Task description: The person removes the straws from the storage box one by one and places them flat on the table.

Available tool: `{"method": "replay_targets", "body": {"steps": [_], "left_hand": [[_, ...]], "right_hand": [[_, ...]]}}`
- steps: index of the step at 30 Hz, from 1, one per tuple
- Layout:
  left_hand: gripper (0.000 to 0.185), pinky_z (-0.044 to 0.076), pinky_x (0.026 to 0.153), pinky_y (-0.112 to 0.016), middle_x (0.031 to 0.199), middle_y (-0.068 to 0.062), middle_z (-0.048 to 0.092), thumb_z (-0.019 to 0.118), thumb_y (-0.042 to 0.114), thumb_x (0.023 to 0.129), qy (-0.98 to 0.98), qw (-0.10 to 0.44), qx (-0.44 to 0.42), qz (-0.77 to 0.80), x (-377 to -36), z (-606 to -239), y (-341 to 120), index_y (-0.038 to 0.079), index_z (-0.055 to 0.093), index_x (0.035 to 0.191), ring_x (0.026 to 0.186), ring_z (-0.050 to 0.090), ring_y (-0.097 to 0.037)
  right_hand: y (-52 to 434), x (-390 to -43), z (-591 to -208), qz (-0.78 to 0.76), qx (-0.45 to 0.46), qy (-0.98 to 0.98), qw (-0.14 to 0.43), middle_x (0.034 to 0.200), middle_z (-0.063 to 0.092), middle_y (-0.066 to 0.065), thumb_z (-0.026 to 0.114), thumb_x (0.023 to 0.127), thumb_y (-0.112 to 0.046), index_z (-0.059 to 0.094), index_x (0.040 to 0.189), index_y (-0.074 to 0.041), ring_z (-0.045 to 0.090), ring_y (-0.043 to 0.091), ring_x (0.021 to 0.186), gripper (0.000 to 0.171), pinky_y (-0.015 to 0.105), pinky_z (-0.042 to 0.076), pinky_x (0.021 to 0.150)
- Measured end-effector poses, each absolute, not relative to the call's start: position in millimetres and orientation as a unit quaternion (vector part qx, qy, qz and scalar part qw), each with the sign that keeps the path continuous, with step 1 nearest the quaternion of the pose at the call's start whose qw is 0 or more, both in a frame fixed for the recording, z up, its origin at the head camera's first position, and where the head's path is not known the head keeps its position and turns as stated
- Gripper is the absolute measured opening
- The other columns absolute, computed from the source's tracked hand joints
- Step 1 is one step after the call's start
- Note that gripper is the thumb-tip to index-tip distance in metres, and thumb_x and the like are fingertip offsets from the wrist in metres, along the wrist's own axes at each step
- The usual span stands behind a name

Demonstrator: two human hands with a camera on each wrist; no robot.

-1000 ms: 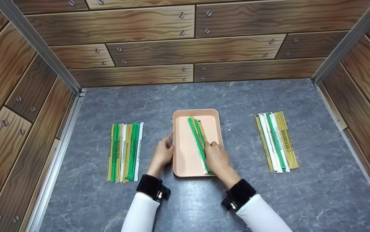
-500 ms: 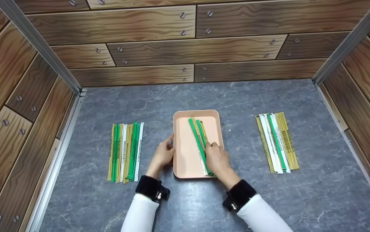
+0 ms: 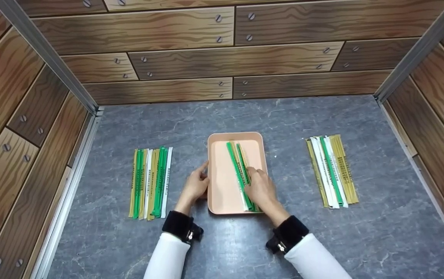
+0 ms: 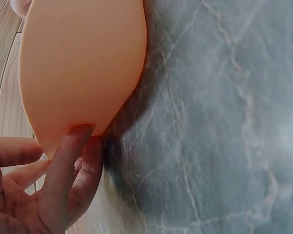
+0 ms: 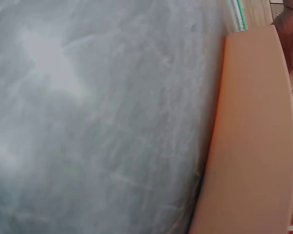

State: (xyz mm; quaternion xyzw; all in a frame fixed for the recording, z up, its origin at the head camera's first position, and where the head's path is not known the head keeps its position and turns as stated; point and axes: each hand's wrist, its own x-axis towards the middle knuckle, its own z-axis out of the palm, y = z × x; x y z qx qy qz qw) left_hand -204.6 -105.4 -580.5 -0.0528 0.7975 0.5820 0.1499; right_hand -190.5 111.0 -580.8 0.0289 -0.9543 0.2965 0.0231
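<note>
A peach tray (image 3: 222,193) lies at the middle of the grey table. In it lie a few long wrapped sticks (image 3: 237,162), green, tan and white, slanting along its right half. My right hand (image 3: 260,189) rests on their near ends, its fingers laid over them. My left hand (image 3: 196,185) touches the tray's left rim with straight fingers. In the left wrist view the fingers (image 4: 71,161) lie against the tray's outer wall (image 4: 78,68). The right wrist view shows only the tray's wall (image 5: 254,146) and the table.
A row of several green, tan and white sticks (image 3: 150,182) lies left of the tray. A similar row (image 3: 332,170) lies to its right. Wood-patterned walls (image 3: 222,58) close the table in on three sides.
My right hand has shifted slightly left over the sticks in the tray, and they now lie a little closer together. The left hand has stayed at the rim.
</note>
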Motion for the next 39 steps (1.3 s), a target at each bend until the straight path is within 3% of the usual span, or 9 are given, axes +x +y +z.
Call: {"method": "replay_targets", "body": {"steps": [5, 9, 19, 28, 39], "left_hand": [[0.062, 0.058, 0.053, -0.038, 0.108, -0.025, 0.064, 0.046, -0.005, 0.095, 0.797, 0.147, -0.045, 0.583, -204, -579, -106, 0.014, 0.037, 0.153, 0.079, 0.069, -0.031], [0.061, 0.057, 0.055, -0.037, 0.108, -0.023, 0.064, 0.045, -0.004, 0.096, 0.799, 0.153, -0.043, 0.58, -204, -579, -106, 0.015, 0.036, 0.153, 0.078, 0.068, -0.03], [0.06, 0.057, 0.056, -0.037, 0.104, -0.021, 0.065, 0.047, -0.003, 0.096, 0.809, 0.143, -0.047, 0.569, -203, -580, -106, 0.016, 0.038, 0.153, 0.078, 0.067, -0.028], [0.06, 0.057, 0.059, -0.034, 0.105, -0.02, 0.066, 0.048, -0.003, 0.094, 0.826, 0.128, -0.038, 0.548, -203, -582, -106, 0.013, 0.04, 0.151, 0.082, 0.067, -0.026], [0.06, 0.057, 0.058, -0.033, 0.107, -0.022, 0.065, 0.047, -0.004, 0.094, 0.829, 0.132, -0.029, 0.543, -203, -578, -106, 0.012, 0.038, 0.152, 0.08, 0.067, -0.028]], "right_hand": [[115, -192, -571, 0.361, 0.02, -0.932, 0.036, 0.079, 0.062, 0.002, 0.064, 0.069, 0.006, 0.067, 0.125, -0.01, 0.058, 0.016, 0.062, 0.058, 0.033, 0.047, 0.05], [123, -192, -560, 0.415, 0.012, -0.909, 0.032, 0.079, 0.063, 0.001, 0.067, 0.071, 0.007, 0.068, 0.125, -0.012, 0.06, 0.012, 0.062, 0.056, 0.03, 0.049, 0.051], [171, -191, -550, 0.419, -0.032, -0.902, 0.097, 0.084, 0.067, 0.009, 0.066, 0.075, 0.003, 0.069, 0.122, -0.004, 0.064, 0.02, 0.065, 0.047, 0.032, 0.05, 0.057], [237, -186, -558, 0.363, -0.103, -0.92, 0.105, 0.099, 0.07, 0.015, 0.059, 0.083, -0.001, 0.065, 0.126, 0.0, 0.067, 0.03, 0.083, 0.043, 0.043, 0.053, 0.067], [307, -186, -559, 0.238, -0.185, -0.953, 0.023, 0.119, 0.064, 0.023, 0.048, 0.093, -0.01, 0.058, 0.135, -0.004, 0.061, 0.048, 0.095, 0.044, 0.057, 0.048, 0.062]]}}
